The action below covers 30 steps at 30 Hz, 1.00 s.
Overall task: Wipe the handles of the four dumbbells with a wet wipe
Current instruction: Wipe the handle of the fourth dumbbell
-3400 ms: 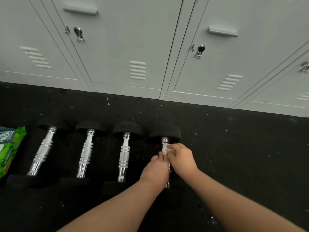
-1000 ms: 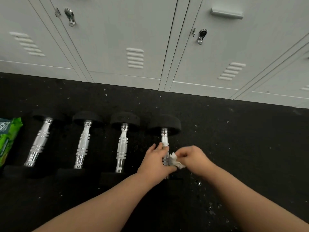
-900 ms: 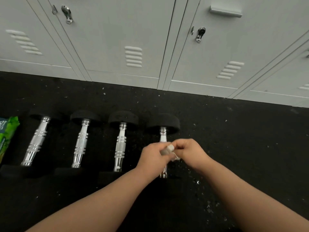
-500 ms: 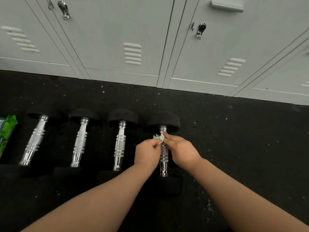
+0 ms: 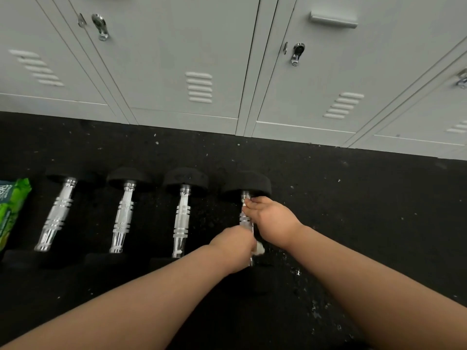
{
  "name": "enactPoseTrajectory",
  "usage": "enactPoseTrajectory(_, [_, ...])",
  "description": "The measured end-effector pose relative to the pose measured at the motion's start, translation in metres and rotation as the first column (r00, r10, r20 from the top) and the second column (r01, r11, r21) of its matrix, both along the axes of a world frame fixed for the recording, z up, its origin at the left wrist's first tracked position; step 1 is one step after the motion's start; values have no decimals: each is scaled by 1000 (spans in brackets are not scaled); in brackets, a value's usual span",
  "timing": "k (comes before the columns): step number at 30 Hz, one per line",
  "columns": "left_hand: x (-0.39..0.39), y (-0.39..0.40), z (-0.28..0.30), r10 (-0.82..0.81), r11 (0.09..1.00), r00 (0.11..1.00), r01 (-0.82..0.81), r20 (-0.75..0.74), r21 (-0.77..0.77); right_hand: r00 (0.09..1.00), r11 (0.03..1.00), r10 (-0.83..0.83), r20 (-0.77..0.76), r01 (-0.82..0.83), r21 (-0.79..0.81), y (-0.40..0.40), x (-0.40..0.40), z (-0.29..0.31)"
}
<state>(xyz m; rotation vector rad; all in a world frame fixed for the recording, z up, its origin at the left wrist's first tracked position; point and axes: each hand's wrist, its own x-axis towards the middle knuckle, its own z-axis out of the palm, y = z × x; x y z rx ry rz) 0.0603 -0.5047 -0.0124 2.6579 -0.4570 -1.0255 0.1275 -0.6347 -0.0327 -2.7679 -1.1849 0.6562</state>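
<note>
At the near end of the rightmost dumbbell's handle [image 5: 246, 221], wet wipe [image 5: 259, 248] in left grip [image 5: 233, 246] (right grip [image 5: 271, 218] round far end)

The 4 dumbbells [image 5: 182, 218] have glossy chromed metal handles with ridged rings, and matt black rubbery heads. The floor [image 5: 353, 210] is matt black, rough, flecked white. At 12 o'clock, the lockers [image 5: 164, 46] are smooth painted metal with shiny latches. At 9 o'clock, the pack [image 5: 11, 210] is glossy green plastic.
</note>
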Motion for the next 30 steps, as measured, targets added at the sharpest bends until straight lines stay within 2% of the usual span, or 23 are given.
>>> enactPoseTrajectory(6, [13, 10, 14, -18, 998, 962, 3, -273, -57, 999, 999, -19, -26, 18, -32, 3, -2, 6])
enactPoseTrajectory(8, [20, 31, 18, 87, 987, 906, -134, -415, -85, 1000, 1000, 8, -15, -8, -29, 5, -1, 6])
enactPoseTrajectory(9, [22, 42, 18, 209, 958, 882, -271, -423, -93, 1000, 1000, 18, -11, -18, -24, 6, 0, 6])
enactPoseTrajectory(10, [21, 53, 16, 383, 890, 857, -443, -344, -114, 1000, 1000, 23, -9, -23, -17, 6, 0, 5])
enactPoseTrajectory(11, [19, 60, 10, 586, 771, 784, -617, -205, -158, 1000, 1000, 24, -6, -24, -10, 5, 0, 5])
enactPoseTrajectory(12, [17, 61, 4, 762, 608, 642, -756, -90, -243, 1000, 1000, 22, -7, -22, -7, 5, 0, 4])
enactPoseTrajectory(13, [14, 58, -1, 861, 457, 504, -825, -68, -333, 1000, 1000, 21, -9, -21, -10, 5, -1, 5])
enactPoseTrajectory(14, [12, 51, -4, 892, 369, 439, -847, -110, -382, 1000, 1000, 22, -14, -22, -12, 4, -1, 5])
enactPoseTrajectory(15, [10, 41, -9, 886, 338, 429, -858, -177, -388, 1000, 1000, 25, -19, -25, -15, 4, -2, 6])
enactPoseTrajectory(17, [3, 25, -17, 850, 353, 453, -868, -268, -350, 999, 999, 32, -27, -32, -28, 4, -2, 8])
enactPoseTrajectory(19, [-4, 20, -21, 823, 419, 502, -852, -264, -314, 999, 998, 46, -22, -46, -42, 3, -1, 10])
enactPoseTrajectory(22, [-13, 22, -16, 703, 626, 673, -739, -232, -249, 998, 996, 51, -24, -53, -70, 0, -1, 13])
enactPoseTrajectory(25, [-9, 18, -5, 473, 836, 837, -525, -274, -162, 999, 995, 35, -37, -39, -89, -1, -1, 14])
enactPoseTrajectory(27, [3, 21, -1, 441, 870, 863, -478, -246, -121, 998, 995, 39, -39, -42, -89, 0, 0, 13])
enactPoseTrajectory(28, [9, 25, -2, 485, 857, 854, -507, -190, -93, 998, 995, 39, -39, -42, -87, 1, 0, 12])
enactPoseTrajectory(30, [13, 34, -14, 630, 772, 773, -634, -81, -45, 999, 997, 20, -43, -23, -79, 2, 0, 12])
